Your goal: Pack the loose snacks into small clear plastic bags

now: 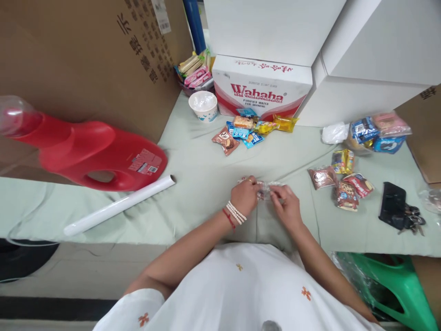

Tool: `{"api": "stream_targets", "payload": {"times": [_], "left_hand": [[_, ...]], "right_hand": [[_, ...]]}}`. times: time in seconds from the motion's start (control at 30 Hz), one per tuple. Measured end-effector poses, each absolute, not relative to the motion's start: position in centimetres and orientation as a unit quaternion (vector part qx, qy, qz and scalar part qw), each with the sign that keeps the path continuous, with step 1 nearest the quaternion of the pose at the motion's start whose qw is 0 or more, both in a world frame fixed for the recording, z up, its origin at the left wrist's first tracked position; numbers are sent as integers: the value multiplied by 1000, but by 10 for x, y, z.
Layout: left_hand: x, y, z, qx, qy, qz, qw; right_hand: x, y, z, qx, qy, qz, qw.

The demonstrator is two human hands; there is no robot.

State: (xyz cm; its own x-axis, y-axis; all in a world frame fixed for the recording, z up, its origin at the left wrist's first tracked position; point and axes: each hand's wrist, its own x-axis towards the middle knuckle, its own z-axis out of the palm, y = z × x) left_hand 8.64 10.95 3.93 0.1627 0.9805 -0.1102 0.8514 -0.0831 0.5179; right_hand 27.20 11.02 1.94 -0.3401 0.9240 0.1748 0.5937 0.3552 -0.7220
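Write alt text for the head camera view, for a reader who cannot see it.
A person's left hand and right hand together pinch a small clear packet on a pale green cloth. Snack packets lie scattered ahead, near a Wahaha box; a red detergent jug lies on its side at left.

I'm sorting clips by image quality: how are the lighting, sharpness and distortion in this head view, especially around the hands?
Head view: even, soft indoor light with faint shadows; wide-angle bending stretches the red detergent jug at the left edge; the left hand and right hand are slightly soft, and the clear snack packet between them is hard to read; the Wahaha box print stays legible.
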Motion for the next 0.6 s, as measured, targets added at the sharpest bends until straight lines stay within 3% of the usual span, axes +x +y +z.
{"api": "stream_targets", "payload": {"times": [0.13, 0.33, 0.47, 0.6], "left_hand": [[85, 106, 44, 696, 680, 152, 171], [71, 110, 39, 629, 744, 123, 188], [76, 105, 37, 622, 735, 138, 232], [86, 93, 40, 626, 695, 294, 196]], "right_hand": [[278, 122, 9, -607, -741, 138, 251], [264, 123, 28, -598, -755, 197, 181], [236, 112, 41, -535, -769, 275, 217], [227, 102, 42, -486, -728, 366, 316]]}}
